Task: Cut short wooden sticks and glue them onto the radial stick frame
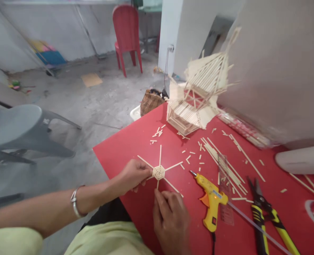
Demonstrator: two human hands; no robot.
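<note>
A wheel of thin wooden sticks (160, 173) lies on the red table, with a small hexagonal hub and several spokes reaching outward. My left hand (137, 173), with a silver bracelet on the wrist, has its thumb and fingers pinched at the left side of the hub. Below it, my right hand (171, 216) pinches the end of the spoke that points toward me. Just right of the wheel lies a yellow glue gun (212, 202), its nozzle facing the far left and a small orange light showing on its body.
Behind the wheel stands a stick-built model house (196, 95). Loose sticks (226, 163), short cut pieces and a clear ruler (226, 191) lie on the red table (130, 141). Cutting pliers (265, 209) rest at the right. A grey stool (18, 127) and red chair (126, 32) stand on the floor.
</note>
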